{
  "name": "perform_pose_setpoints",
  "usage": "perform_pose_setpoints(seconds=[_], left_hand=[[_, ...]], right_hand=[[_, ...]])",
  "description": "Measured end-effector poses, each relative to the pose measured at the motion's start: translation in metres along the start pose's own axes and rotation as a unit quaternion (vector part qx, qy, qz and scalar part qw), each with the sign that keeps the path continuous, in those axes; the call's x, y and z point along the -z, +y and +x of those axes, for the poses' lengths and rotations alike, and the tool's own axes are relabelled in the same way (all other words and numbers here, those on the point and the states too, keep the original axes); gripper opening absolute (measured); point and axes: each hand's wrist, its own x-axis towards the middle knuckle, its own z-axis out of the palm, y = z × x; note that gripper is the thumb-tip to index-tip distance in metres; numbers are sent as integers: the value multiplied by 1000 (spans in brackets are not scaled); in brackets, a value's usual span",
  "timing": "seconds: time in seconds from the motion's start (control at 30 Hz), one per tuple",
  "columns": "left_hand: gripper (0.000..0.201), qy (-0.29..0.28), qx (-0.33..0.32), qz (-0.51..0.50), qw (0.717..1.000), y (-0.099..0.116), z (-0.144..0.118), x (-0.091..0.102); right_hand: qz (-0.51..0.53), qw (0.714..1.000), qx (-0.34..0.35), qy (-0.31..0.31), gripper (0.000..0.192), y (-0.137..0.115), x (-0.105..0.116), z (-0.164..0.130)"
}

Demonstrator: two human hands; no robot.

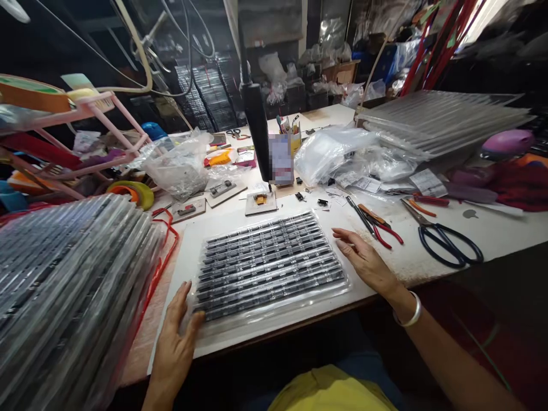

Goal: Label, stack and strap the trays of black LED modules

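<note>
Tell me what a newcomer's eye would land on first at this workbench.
First, the clear plastic tray of dark component strips lying flat at the middle of the white table, with the left hand at its near-left corner and the right hand resting at its right edge. Next, the tall stack of similar trays at the left, and the black-handled scissors beside red-handled pliers on the right.

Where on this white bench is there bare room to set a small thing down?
Bare patches: the white table right of the black-handled scissors, and the front strip between the clear plastic tray of black strips and the table edge. Crowded: behind the tray, among small jigs and plastic bags; the left holds a stack of trays.
</note>
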Motion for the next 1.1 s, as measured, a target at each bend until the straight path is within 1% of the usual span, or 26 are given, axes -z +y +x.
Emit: perform_pose_setpoints(seconds=[0.07, 0.13, 0.23, 0.33, 0.43, 0.5, 0.57, 0.63, 0.7, 0.77, 0.83, 0.9, 0.97, 1.03, 1.1], left_hand=[[61, 26, 44, -18, 999, 1, 11, -2], [58, 34, 58, -26, 997, 3, 22, -3], [52, 26, 53, -76, 995, 6, 32, -5], [50, 24, 62, -148, 987, 5, 34, -5], [52, 21, 61, -168, 984, 1, 32, -6], [48, 23, 46, -149, 987, 1, 33, -7], [44, 11, 34, -147, 988, 3, 37, -6], [43, -14, 38, -180, 983, 8, 41, -4], [43, -25, 39, -205, 978, 11, 40, -1], [43, -10, 20, -189, 982, 13, 35, -1], [41, 15, -1, -139, 990, 10, 28, -2], [38, 30, -7, -91, 995, 6, 24, -6], [36, 36, -7, -62, 997, 2, 25, -9], [37, 31, -2, -60, 998, 1, 30, -11], [37, 31, 21, -80, 996, 4, 36, -9]], right_hand=[[-45, 998, 37, -23, 42, 2, -2, 6], [-109, 991, 76, -22, 39, 5, -6, 13], [-156, 983, 99, -11, 37, 10, -12, 19], [-137, 987, 82, -10, 39, 15, -13, 20], [-146, 986, 76, -2, 44, 20, -12, 18], [-181, 978, 105, 1, 45, 23, -12, 18], [-217, 966, 142, -3, 43, 24, -14, 20], [-238, 957, 165, -10, 42, 24, -16, 23], [-245, 954, 173, -10, 41, 22, -18, 25], [-242, 954, 179, -10, 40, 22, -19, 26], [-245, 950, 192, -11, 40, 23, -19, 25], [-264, 941, 210, -18, 43, 25, -20, 23], [-294, 930, 219, -21, 46, 26, -21, 22], [-320, 922, 217, -17, 47, 27, -24, 22], [-330, 920, 212, -14, 47, 26, -26, 22]])
